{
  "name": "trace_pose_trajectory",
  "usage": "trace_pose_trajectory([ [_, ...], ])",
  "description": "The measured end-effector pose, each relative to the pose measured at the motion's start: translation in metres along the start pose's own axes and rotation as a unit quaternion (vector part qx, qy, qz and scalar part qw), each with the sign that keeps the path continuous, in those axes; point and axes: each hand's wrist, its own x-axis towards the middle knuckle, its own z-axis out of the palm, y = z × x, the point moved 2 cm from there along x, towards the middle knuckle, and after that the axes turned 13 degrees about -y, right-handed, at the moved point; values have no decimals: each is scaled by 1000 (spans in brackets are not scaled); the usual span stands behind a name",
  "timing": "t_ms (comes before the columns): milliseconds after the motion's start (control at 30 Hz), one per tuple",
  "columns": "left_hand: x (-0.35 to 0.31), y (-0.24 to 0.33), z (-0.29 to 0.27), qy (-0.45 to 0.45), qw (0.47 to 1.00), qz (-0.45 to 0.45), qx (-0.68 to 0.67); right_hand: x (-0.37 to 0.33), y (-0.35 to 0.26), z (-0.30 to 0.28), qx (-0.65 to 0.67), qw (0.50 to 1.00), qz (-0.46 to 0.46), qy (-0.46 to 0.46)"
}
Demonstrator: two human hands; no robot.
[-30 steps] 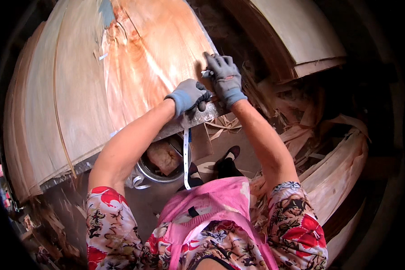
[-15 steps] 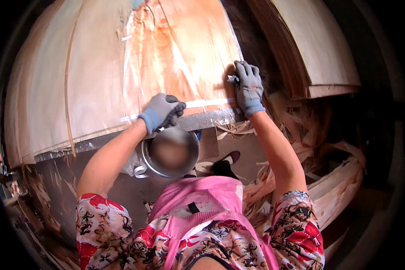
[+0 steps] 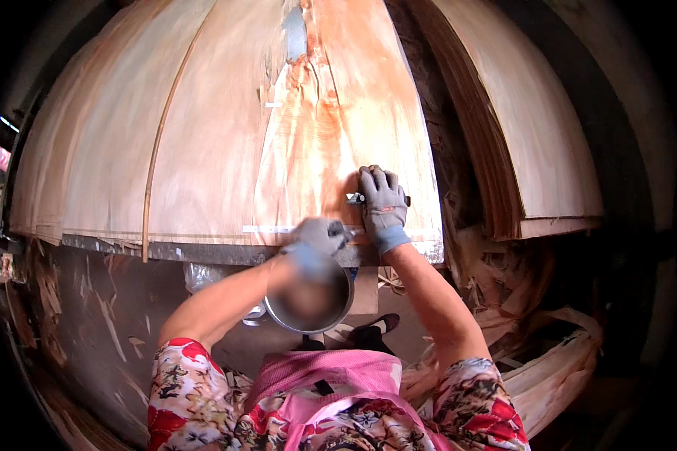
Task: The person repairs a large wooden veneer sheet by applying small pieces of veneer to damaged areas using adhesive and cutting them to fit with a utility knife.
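Grey gloves cover both my hands at the near edge of a stack of thin wood veneer sheets. My right hand rests on the reddish top veneer, fingers wrapped round a small knife-like tool. The tool's shiny tip points left and its dark end sticks out at the right. My left hand is closed at the front edge, over a strip of white tape lying along that edge. Whatever its fingers pinch is hidden. A short white tape piece lies on a veneer seam farther back.
Below the table's metal edge stands a round metal container, its inside blurred. A thin wooden strip crosses the sheets. Another veneer stack stands at the right. Veneer scraps litter the floor beside my feet.
My right hand has moved left, from the veneer's right edge to near my left hand, tool still in it. My left hand stays by the tape; the whole view has shifted.
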Motion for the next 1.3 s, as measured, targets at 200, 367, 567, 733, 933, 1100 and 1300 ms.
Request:
trace_pose_trajectory([
  [200,-40,-33,-1,-99,928,28,-357,-3,0,-9,23,999,20,9],
  [367,-11,-31,-102,35,860,6,-510,1,-2,-16,27,1000,3,5],
  [567,40,-40,-182,61,908,13,-414,19,4,-29,-8,994,-39,-97],
  [733,120,-35,-217,74,921,-3,-383,91,31,-52,65,992,-94,44],
  [933,204,-20,-228,35,903,-37,-426,203,42,-26,8,989,-128,74],
  [1100,226,-9,-223,71,925,-102,-360,253,52,17,-19,992,-123,12],
  [1300,224,-9,-225,122,943,-129,-281,266,43,29,-55,990,-111,-73],
])
